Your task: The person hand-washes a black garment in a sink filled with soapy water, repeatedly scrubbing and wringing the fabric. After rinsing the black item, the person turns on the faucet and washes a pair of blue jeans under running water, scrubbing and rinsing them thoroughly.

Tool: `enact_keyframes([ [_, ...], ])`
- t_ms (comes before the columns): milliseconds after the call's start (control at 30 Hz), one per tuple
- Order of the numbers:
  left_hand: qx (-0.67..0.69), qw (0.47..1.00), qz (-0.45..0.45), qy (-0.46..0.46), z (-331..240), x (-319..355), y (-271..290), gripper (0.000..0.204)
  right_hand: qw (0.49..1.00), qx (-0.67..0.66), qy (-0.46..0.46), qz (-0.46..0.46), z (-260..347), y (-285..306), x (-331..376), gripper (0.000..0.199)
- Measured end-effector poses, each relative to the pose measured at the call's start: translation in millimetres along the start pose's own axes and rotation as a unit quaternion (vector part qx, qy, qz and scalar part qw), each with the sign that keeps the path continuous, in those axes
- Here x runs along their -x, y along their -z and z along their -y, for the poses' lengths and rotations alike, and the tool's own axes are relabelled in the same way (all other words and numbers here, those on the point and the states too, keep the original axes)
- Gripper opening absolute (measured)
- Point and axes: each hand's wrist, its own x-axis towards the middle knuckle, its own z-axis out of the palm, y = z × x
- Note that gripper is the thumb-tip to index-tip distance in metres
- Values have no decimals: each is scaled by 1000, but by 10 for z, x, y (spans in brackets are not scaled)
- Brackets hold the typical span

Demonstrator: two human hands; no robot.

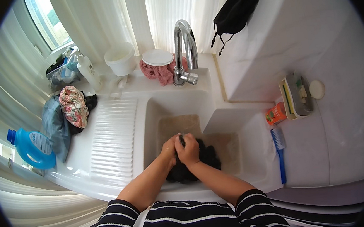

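Both my hands are together over the basin of a white sink (258, 150). My left hand (169, 150) and my right hand (189, 150) are closed on a bunched black cloth (209, 158), a bit of which shows between the fingers. Below them, the rest of the dark cloth hangs or lies in a heap, spread toward the right and the near side of the basin. Brownish, murky water (225, 144) covers the bottom. What kind of garment the cloth is cannot be made out.
A chrome faucet (180, 54) rises behind the basin. Left lie a ribbed washboard (114, 133), floral cloth (74, 107) and a blue detergent jug (36, 149). Pink cloth (160, 74) sits under a white lid (158, 57). A blue brush (279, 154) rests on the right ledge.
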Motion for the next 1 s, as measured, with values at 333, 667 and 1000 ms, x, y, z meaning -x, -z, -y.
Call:
enact_keyframes([
  [333, -207, 951, -21, -227, -1031, 496, -89, 35, 991, 110, 70, 43, 21, 1195, -1015, 51],
  [667, -474, 770, -68, -422, -713, 583, -8, 35, 953, 216, 154, 143, 203, 1632, -767, 44],
  [1000, -831, 536, 122, -89, -79, 119, 53, 49, 876, 222, -49, 425, -634, 1116, -219, 46],
])
